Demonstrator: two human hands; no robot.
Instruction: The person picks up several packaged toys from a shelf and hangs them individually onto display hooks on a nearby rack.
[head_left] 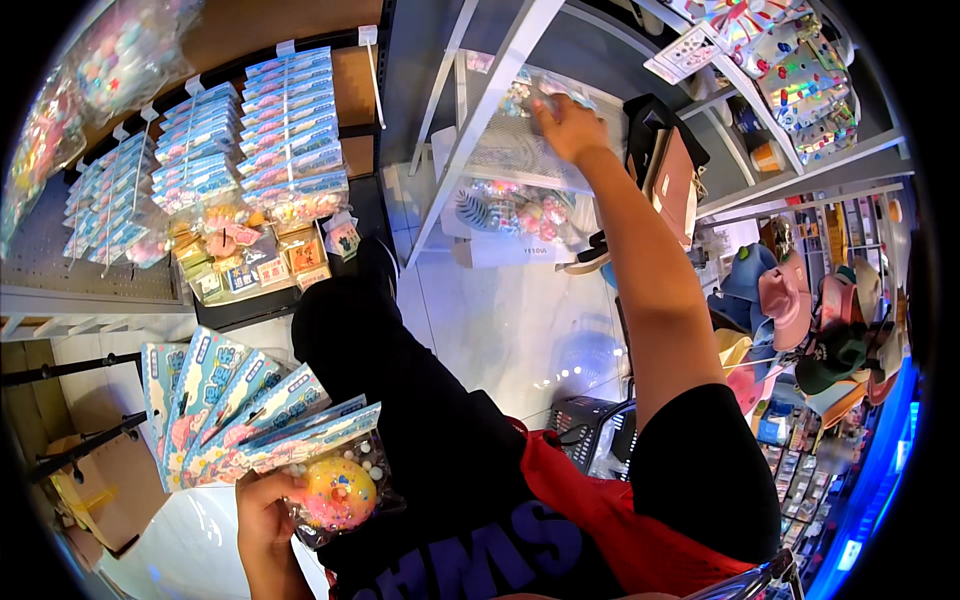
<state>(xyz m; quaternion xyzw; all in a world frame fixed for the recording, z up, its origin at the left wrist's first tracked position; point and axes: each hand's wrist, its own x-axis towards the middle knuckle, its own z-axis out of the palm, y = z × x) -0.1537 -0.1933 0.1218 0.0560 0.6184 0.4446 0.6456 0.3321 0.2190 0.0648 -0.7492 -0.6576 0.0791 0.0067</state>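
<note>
At the lower left, my left hand (265, 510) is closed around a fanned bunch of carded toy packets (225, 410). They have blue printed header cards. The front packet's clear bag shows a yellow and pink decorated ball (340, 493) with small white beads around it. My right hand (572, 128) reaches far forward over a white perforated shelf (520, 155), fingers apart, with nothing visible in it. Close to its fingertips lie clear packets of colourful pieces (517, 97). Below, a white bag or box (520, 250) sits under more clear packets of pastel pieces (540, 215).
Rows of similar blue-carded packets (290, 125) hang on the left rack, above small boxes (255, 265). A pink-brown handbag (672, 185) stands right of the shelf. Caps (785, 300) hang at the right. A dark shopping basket (580, 425) is beside my body.
</note>
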